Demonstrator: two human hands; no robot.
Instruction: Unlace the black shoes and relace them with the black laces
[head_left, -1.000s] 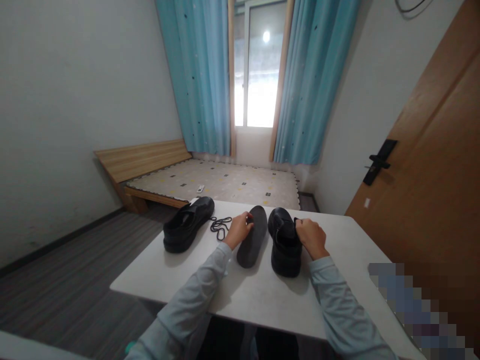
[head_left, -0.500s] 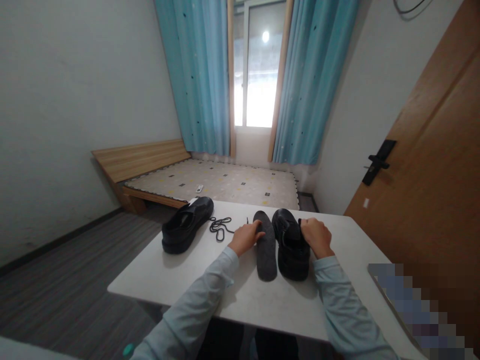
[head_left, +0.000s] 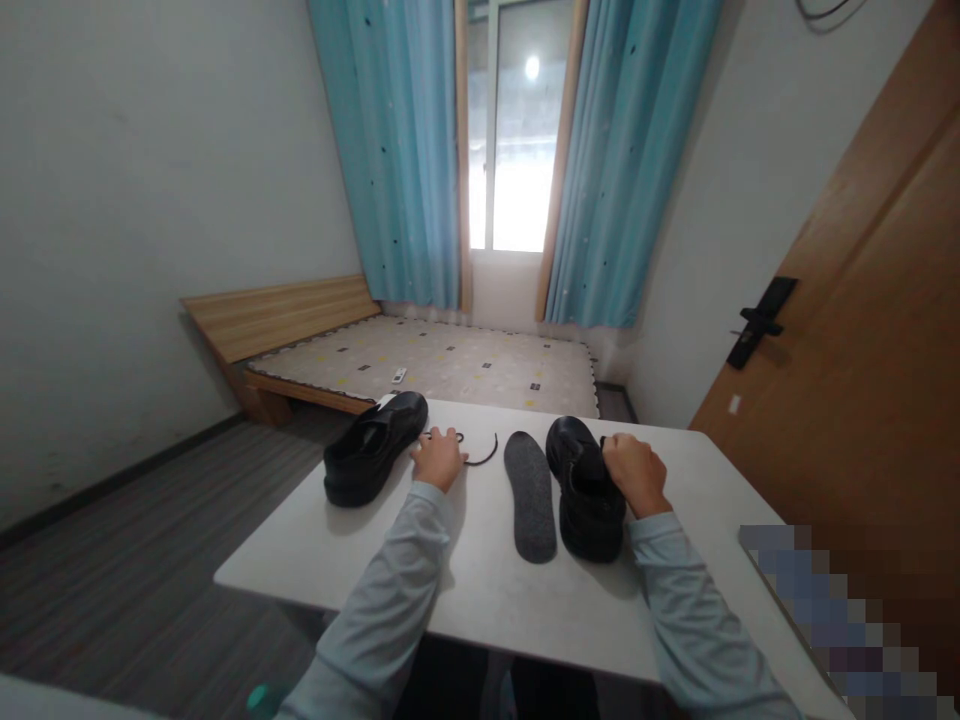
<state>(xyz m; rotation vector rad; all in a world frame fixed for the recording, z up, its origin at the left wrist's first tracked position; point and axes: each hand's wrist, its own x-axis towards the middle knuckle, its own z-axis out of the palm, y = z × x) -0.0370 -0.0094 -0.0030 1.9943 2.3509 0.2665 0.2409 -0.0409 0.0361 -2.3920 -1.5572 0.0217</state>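
Note:
My left hand [head_left: 439, 458] is over the black shoelace [head_left: 484, 458], its fingers spread and covering most of the coil; one lace end curves out to the right. Just left of it stands a black shoe [head_left: 360, 478]. A dark grey insole [head_left: 531, 500] lies flat between my hands. To its right is another black shoe [head_left: 592, 525], its opening toward me. My right hand [head_left: 635, 470] is closed on the right side of this shoe's opening, by the tongue; the exact spot is partly hidden by the fingers.
The shoes rest on a white table [head_left: 360, 565]. A flat object with a pixelated surface [head_left: 810, 600] lies at its right edge. Beyond is a bed [head_left: 450, 365] with a small white remote-like object [head_left: 400, 376]. A wooden door [head_left: 862, 350] stands at right.
My left hand has left the insole and moved left onto the shoelace. The insole's far end now sits slightly nearer me. My right hand keeps its hold on the shoe, which has shifted slightly.

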